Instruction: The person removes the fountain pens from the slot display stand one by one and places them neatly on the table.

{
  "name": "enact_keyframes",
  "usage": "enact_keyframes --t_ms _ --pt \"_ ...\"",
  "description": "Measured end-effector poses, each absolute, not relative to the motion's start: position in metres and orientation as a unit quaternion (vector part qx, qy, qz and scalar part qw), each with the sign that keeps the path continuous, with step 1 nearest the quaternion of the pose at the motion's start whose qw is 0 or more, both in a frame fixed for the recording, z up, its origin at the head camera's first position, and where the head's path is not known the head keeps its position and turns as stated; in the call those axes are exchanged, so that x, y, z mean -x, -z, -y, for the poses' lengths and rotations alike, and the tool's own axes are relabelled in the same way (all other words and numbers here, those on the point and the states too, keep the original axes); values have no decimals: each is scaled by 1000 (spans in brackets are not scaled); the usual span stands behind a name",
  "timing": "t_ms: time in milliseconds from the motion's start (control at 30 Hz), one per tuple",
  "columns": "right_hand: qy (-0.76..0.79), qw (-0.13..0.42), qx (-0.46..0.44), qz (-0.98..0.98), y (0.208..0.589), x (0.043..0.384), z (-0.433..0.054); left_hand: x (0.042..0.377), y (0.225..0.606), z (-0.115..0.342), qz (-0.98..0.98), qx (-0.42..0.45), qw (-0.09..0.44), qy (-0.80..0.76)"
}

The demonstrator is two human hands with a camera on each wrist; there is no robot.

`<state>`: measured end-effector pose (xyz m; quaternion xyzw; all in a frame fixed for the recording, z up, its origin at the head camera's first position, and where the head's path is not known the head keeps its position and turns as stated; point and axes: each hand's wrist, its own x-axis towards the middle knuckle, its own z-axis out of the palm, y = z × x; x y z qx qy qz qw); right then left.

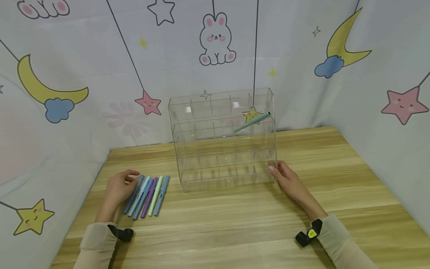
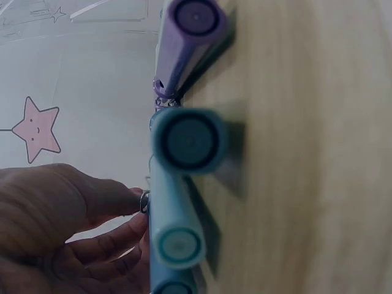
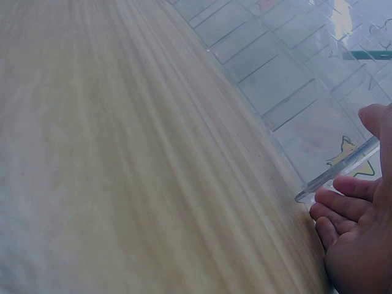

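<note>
My left hand (image 1: 120, 188) is beside a row of capped pens lying on the table, its loosely bent fingers at the leftmost blue pen (image 1: 131, 198). In the left wrist view, the thumb tip is close against the pens; a firm grip cannot be made out. The row also has a light blue pen (image 2: 174, 226), a purple pen (image 1: 149, 197), a light green pen (image 1: 155, 196) and a blue pen (image 1: 162, 195) at its right end. My right hand (image 1: 289, 184) holds the lower right edge of a clear tiered organizer (image 1: 223, 184), thumb in front, fingers outside.
A green pen (image 1: 252, 122) lies slanted in the organizer's upper right part. The wooden table (image 1: 215, 231) reaches back to a printed curtain (image 1: 188, 67) close behind the organizer. The organizer's thin dividers form several compartments.
</note>
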<state>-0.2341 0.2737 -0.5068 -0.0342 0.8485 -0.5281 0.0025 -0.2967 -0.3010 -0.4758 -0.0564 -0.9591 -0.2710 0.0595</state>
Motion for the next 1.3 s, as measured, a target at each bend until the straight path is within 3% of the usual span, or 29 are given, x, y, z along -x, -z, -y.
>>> enact_keyframes --t_ms 500,1000,1300 --pt "530 6 33 -847 505 235 -273 294 469 295 951 55 116 281" --pt "531 4 35 -846 505 235 -272 269 397 218 877 166 169 417" --pt "529 7 31 -848 510 237 -274 275 376 163 843 244 180 444"
